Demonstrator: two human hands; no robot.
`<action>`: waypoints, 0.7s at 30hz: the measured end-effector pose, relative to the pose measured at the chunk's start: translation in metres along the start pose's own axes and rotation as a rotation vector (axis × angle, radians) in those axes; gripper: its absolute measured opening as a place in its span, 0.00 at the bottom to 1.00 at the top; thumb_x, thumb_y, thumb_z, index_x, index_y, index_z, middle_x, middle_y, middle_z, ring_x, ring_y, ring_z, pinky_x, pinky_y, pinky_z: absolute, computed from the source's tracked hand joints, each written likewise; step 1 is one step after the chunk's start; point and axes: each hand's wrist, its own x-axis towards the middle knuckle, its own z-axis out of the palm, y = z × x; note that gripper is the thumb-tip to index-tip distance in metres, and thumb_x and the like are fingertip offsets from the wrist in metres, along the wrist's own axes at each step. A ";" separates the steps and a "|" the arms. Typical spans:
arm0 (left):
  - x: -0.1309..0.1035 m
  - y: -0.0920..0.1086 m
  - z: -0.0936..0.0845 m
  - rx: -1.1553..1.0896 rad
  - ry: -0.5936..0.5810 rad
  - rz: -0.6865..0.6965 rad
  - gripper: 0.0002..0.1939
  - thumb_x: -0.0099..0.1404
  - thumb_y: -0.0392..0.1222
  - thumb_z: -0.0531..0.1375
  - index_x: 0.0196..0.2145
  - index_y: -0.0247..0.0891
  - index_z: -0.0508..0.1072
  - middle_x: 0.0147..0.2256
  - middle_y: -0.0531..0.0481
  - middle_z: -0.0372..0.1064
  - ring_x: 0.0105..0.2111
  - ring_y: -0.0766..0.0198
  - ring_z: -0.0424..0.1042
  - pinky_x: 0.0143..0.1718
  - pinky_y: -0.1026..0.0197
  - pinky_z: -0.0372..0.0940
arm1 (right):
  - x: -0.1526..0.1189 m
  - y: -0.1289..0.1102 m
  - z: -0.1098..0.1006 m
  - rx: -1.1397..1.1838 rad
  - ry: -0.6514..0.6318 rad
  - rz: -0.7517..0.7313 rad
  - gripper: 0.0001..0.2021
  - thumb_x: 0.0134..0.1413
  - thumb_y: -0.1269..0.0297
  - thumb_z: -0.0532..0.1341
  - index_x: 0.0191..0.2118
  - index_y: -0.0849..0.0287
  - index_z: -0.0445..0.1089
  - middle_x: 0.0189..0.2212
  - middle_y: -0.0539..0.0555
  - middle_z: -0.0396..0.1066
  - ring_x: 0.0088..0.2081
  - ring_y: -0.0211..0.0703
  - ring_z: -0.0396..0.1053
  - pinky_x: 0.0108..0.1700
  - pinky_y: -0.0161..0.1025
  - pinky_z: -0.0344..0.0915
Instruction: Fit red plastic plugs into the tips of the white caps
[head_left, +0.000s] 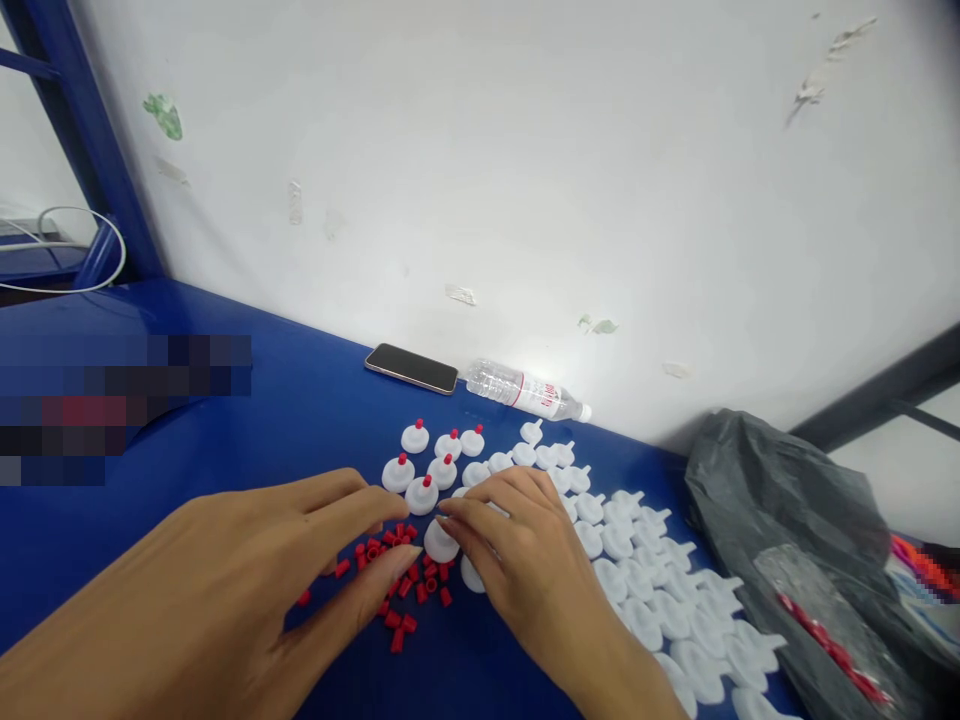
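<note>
Head view: how much is done?

Six white funnels (398,475) stand with red tips in a loose cluster on the blue worktop (285,400), beyond the hands. By that count I'd call it early – far more bare funnels (643,622) spread away to the right, and a pile of loose red caps (421,594) lies in front of the capped ones.

And the fingers?

The left hand (247,560) is over the pile, thumb and forefinger parted, with nothing visible in their grip. The right hand (525,550) seems to pinch one near funnel (441,542) by its top, just beside the caps; the fingertips hide its spout.

Anything in the way?

Mostly the hands themselves – the right one covers some bare funnels, the left one part of the pile. A phone (411,368) and a bottle (536,394) lie along the wall (525,180), clear of the work. A dark bag (780,480) sits close to the rightmost funnels, with a clear packet (799,575) on it.
</note>
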 end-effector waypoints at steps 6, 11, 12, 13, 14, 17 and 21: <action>-0.004 -0.001 0.000 0.003 -0.007 0.006 0.15 0.87 0.54 0.54 0.51 0.55 0.81 0.34 0.66 0.85 0.22 0.71 0.79 0.32 0.71 0.76 | -0.001 0.004 0.003 -0.014 0.034 0.050 0.04 0.74 0.71 0.71 0.46 0.55 0.83 0.39 0.50 0.85 0.42 0.47 0.80 0.50 0.47 0.69; -0.002 -0.001 -0.001 0.002 -0.027 0.011 0.15 0.87 0.54 0.54 0.50 0.54 0.80 0.38 0.66 0.87 0.24 0.73 0.80 0.37 0.73 0.77 | 0.000 0.003 0.004 0.011 0.040 0.066 0.04 0.74 0.71 0.73 0.45 0.54 0.82 0.38 0.47 0.86 0.40 0.46 0.80 0.49 0.46 0.68; -0.001 -0.001 -0.001 -0.005 -0.020 0.009 0.15 0.87 0.54 0.54 0.50 0.54 0.80 0.38 0.66 0.87 0.24 0.73 0.80 0.36 0.73 0.76 | 0.000 0.002 0.004 0.012 0.039 0.065 0.04 0.74 0.71 0.72 0.44 0.54 0.82 0.38 0.47 0.86 0.40 0.46 0.79 0.49 0.47 0.68; -0.001 -0.001 -0.001 -0.012 -0.019 0.006 0.15 0.87 0.54 0.54 0.49 0.54 0.81 0.38 0.66 0.87 0.25 0.73 0.81 0.34 0.73 0.75 | 0.000 0.002 0.004 0.012 0.040 0.065 0.04 0.74 0.71 0.72 0.44 0.55 0.82 0.38 0.47 0.86 0.40 0.46 0.79 0.49 0.47 0.68; -0.001 -0.001 0.000 -0.017 -0.018 0.004 0.16 0.87 0.54 0.53 0.50 0.54 0.81 0.38 0.66 0.87 0.25 0.73 0.81 0.34 0.73 0.75 | 0.000 0.001 0.004 0.012 0.041 0.065 0.04 0.74 0.71 0.72 0.44 0.55 0.82 0.38 0.47 0.86 0.40 0.46 0.79 0.50 0.48 0.68; -0.003 -0.001 0.001 -0.029 -0.026 -0.005 0.16 0.87 0.54 0.52 0.50 0.55 0.81 0.38 0.66 0.87 0.25 0.73 0.81 0.34 0.72 0.75 | 0.000 0.000 0.005 0.014 0.039 0.065 0.05 0.74 0.72 0.71 0.44 0.55 0.82 0.38 0.48 0.86 0.40 0.47 0.79 0.49 0.48 0.68; -0.004 -0.003 0.003 -0.023 -0.047 -0.008 0.18 0.88 0.55 0.51 0.49 0.56 0.81 0.40 0.66 0.88 0.27 0.71 0.82 0.34 0.70 0.75 | -0.001 -0.001 0.005 0.029 0.000 0.069 0.06 0.73 0.74 0.72 0.48 0.55 0.83 0.39 0.48 0.86 0.43 0.47 0.81 0.52 0.49 0.70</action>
